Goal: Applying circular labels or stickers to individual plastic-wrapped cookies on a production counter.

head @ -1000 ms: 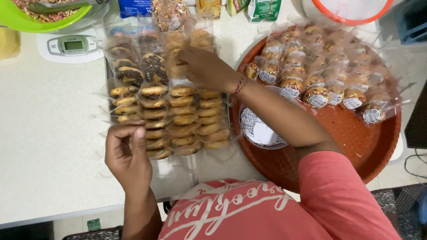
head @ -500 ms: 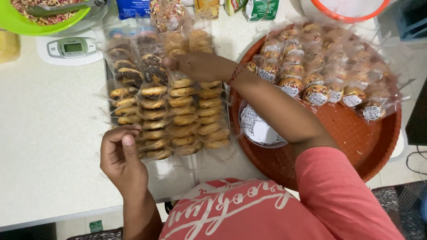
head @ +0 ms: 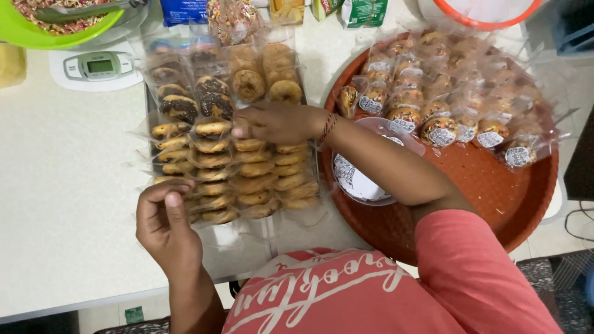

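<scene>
1. Left hand point(head: 166, 226) sits at the near-left corner of the wrapped donut rows point(head: 235, 167), fingers curled narrow, pinching a wrapper edge.
2. Right hand point(head: 278, 122) reaches across, palm down, fingers resting on mid-row packets.
3. Rows lie on the bench point(head: 62, 185), left of the round red tray point(head: 495, 198).

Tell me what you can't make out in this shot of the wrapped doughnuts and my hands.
Head view only:
- Right hand: fingertips lie among the wrapped doughnuts; whether they pinch a pack is unclear.
- Left hand: what its grip holds is too small and clear to tell.
- Green bowl: cut off by the top edge.
- Doughnuts on the red tray: blurred by glare on their wrappers.
</scene>
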